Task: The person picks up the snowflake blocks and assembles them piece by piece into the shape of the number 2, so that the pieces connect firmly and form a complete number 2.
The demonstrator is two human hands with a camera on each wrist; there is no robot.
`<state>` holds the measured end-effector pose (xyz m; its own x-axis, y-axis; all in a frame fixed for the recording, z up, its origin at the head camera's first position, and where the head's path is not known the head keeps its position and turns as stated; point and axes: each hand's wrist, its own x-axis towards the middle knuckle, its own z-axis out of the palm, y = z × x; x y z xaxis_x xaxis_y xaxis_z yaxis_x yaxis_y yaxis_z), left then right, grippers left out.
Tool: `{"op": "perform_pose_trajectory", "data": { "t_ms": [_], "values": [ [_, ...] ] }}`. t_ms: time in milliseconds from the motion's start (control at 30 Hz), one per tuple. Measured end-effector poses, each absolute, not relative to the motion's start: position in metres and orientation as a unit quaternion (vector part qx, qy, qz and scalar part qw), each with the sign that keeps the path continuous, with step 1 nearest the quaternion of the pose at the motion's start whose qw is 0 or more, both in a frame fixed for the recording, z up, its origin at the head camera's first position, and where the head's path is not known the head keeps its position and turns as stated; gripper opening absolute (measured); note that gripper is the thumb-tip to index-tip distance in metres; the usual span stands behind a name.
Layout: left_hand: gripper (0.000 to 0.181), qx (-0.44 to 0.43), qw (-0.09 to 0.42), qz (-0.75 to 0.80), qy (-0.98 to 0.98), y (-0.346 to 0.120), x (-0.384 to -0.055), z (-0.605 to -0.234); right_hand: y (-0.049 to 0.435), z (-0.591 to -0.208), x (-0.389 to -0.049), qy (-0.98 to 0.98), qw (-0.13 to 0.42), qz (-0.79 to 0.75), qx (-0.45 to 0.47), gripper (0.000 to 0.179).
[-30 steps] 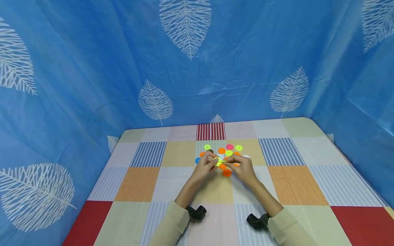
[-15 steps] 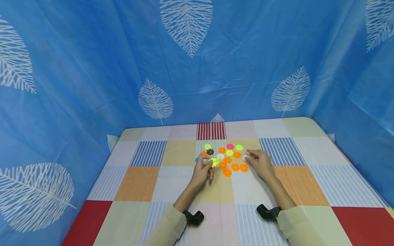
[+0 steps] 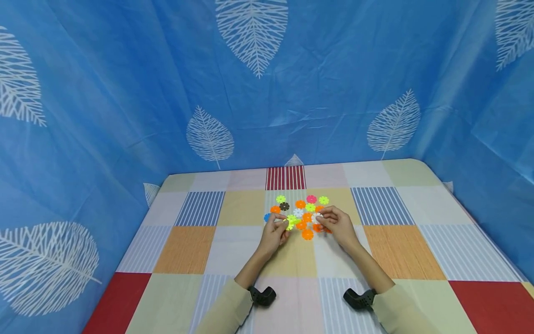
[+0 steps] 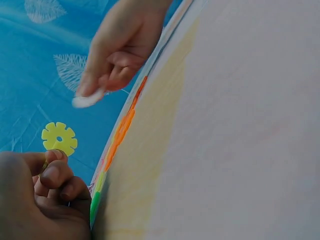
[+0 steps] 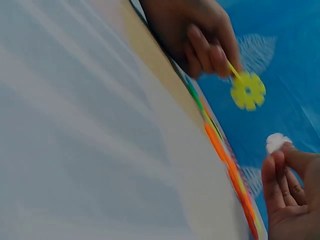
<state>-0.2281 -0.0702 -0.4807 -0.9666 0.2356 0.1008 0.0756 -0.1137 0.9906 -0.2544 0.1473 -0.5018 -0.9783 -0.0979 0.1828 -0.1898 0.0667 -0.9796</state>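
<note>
In the head view my left hand pinches a pair of joined yellow-green notched discs just above the table. The right wrist view shows one notched disc face-on, with another edge-on between the fingertips. A white notched disc is held between thumb and fingers of my right hand, a short gap to the right of the yellow-green pair. That white disc looks blurred in the left wrist view. Beneath and beyond both hands lie loose notched discs, partly hidden by the fingers.
Scattered on the patchwork cloth are several orange discs, a black disc, a pink disc, a blue disc and a pale disc. Blue leaf-patterned curtains surround the table on three sides.
My right hand left the yellow-green discs, moved right to the white disc, and has come back leftward with it. The left hand kept its hold, staying nearly in place.
</note>
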Motion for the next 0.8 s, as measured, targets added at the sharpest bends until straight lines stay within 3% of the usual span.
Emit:
{"op": "perform_pose_trajectory", "data": {
  "t_ms": [167,800],
  "values": [
    [0.023,0.133,0.043,0.726,0.674,-0.071,-0.228,-0.483,0.126,-0.501,-0.247,-0.664,-0.004,0.744,0.08,0.03],
    [0.015,0.176,0.04,0.696,0.695,-0.072,-0.227,-0.485,0.117,-0.501,-0.242,-0.66,-0.02,0.747,0.077,0.027]
  ]
}}
